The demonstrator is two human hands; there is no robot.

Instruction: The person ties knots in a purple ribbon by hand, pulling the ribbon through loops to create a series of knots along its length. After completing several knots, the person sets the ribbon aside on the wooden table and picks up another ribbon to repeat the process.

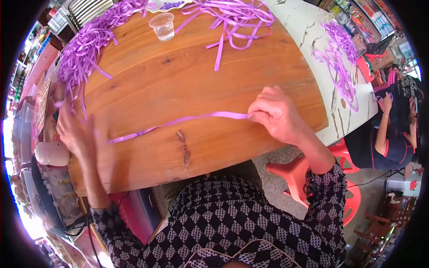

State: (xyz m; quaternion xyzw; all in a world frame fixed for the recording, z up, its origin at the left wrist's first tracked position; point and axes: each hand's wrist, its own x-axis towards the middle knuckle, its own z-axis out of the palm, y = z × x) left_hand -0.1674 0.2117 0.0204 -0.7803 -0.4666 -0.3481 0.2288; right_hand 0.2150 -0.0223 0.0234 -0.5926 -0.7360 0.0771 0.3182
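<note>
A purple ribbon (190,118) stretches across the wooden table (156,85) in front of me. My right hand (275,116) is closed, pinching the ribbon's right end between thumb and fingers. A small darker lump (142,132) shows on the ribbon toward its left end, too small to name. My left hand (76,131) is smeared by motion at the table's left edge, beside the ribbon's left end and just below a large heap of purple ribbons (89,51). Whether it holds anything is not visible.
A clear plastic cup (163,29) with liquid stands at the far side, near a white dish (154,6) of small purple pieces. More ribbons (237,20) lie far right. A marbled table (304,27) adjoins. Another person (389,143) sits at right, by orange stools (290,174).
</note>
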